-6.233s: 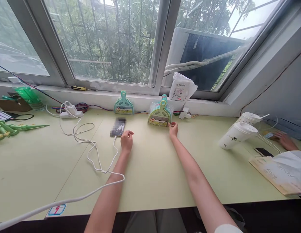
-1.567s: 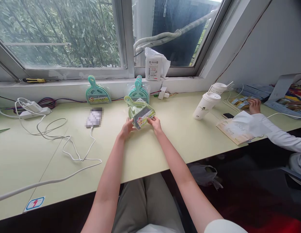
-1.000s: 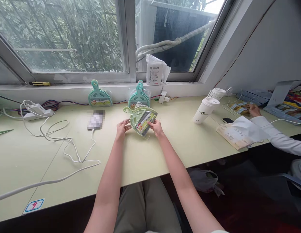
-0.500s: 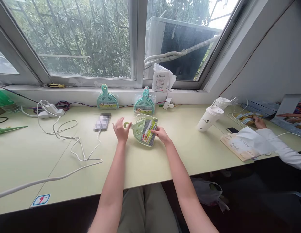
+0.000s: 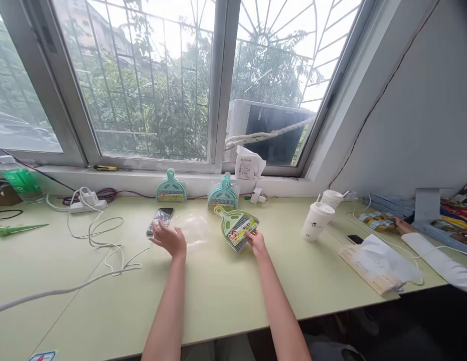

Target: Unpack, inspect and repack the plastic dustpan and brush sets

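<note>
A green mini dustpan with a small brush [image 5: 233, 226] is tilted above the table, its printed label facing up and its looped handle pointing up and left. My right hand [image 5: 257, 242] is closed on the lower right edge of this set, over the label. My left hand [image 5: 170, 239] is open, fingers apart, just in front of a smartphone [image 5: 160, 220]. Between my hands a clear plastic bag [image 5: 191, 228] lies on the table, smeared and hard to outline; whether my left hand touches it I cannot tell.
Teal dustpan sets [image 5: 171, 186] and a further wrapped stack [image 5: 222, 195] lean against the window wall. White cables [image 5: 105, 244] wind across the left side. To the right stand paper cups [image 5: 318, 220] and a tissue pack [image 5: 379, 263]. A co-worker's arm [image 5: 425, 250] reaches in at far right.
The plastic bag is off the green dustpan set and on the table. My left hand has moved left, away from the handle. My right hand keeps hold of the set; the view has tipped upward.
</note>
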A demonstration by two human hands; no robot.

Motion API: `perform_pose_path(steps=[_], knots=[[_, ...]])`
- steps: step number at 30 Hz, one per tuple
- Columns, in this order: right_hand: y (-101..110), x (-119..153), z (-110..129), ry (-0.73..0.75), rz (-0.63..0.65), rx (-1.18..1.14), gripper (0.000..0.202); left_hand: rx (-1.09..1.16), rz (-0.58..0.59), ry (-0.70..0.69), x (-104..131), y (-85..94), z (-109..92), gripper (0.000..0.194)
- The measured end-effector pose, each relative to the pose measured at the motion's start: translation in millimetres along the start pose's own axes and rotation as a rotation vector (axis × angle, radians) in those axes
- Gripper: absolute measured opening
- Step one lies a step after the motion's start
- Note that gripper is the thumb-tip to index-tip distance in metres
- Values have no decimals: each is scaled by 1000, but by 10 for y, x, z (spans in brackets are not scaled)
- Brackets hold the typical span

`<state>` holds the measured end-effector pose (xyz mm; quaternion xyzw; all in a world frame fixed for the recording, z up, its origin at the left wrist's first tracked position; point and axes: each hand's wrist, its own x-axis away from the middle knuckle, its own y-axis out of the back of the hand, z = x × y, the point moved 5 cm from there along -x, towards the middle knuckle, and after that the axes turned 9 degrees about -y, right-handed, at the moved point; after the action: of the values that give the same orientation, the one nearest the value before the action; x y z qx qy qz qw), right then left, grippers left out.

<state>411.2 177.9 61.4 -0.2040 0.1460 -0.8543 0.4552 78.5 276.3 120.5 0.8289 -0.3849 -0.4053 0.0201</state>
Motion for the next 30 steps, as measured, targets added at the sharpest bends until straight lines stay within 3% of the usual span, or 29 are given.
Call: perform_pose_path(steps=[2, 4, 6, 8, 11, 13, 15, 18, 21, 24, 29, 30], knots=[[10, -3, -25, 0, -19, -42, 29, 208, 96, -104, 79, -77, -200, 49], [-35, 17, -50, 0, 3, -66, 29, 499, 357, -118, 251, -278, -423, 43], [-122, 41, -80, -3, 53, -66, 29, 787, 682, 47, 525, -526, -592, 47], [-219, 57, -114, -6, 108, -33, 27, 930, 917, 247, 806, -713, -680, 55], [-277, 48, -182, -51, 117, 132, 22, 965, 945, 458, 1003, -859, -627, 69], [-193, 19, -202, -85, 18, 282, 25, 978, 940, 507, 1020, -924, -564, 65], [-11, -6, -141, -55, -168, 332, 34, 979, 920, 441, 967, -965, -520, 56], [285, 4, 45, 56, -405, 148, 48, 887, 821, 293, 846, -961, -458, 44], [396, 36, 180, 56, -444, -6, 64, 795, 794, 231, 799, -916, -442, 40], [219, 147, 277, 177, -425, 167, 66, 762, 808, 179, 820, -855, -514, 36], [-597, 506, 155, 690, -292, 1046, 33, 838, 825, 37, 974, -819, -744, 40], [-696, 556, 108, 740, -317, 1159, 26, 853, 828, -6, 1000, -821, -782, 41]])
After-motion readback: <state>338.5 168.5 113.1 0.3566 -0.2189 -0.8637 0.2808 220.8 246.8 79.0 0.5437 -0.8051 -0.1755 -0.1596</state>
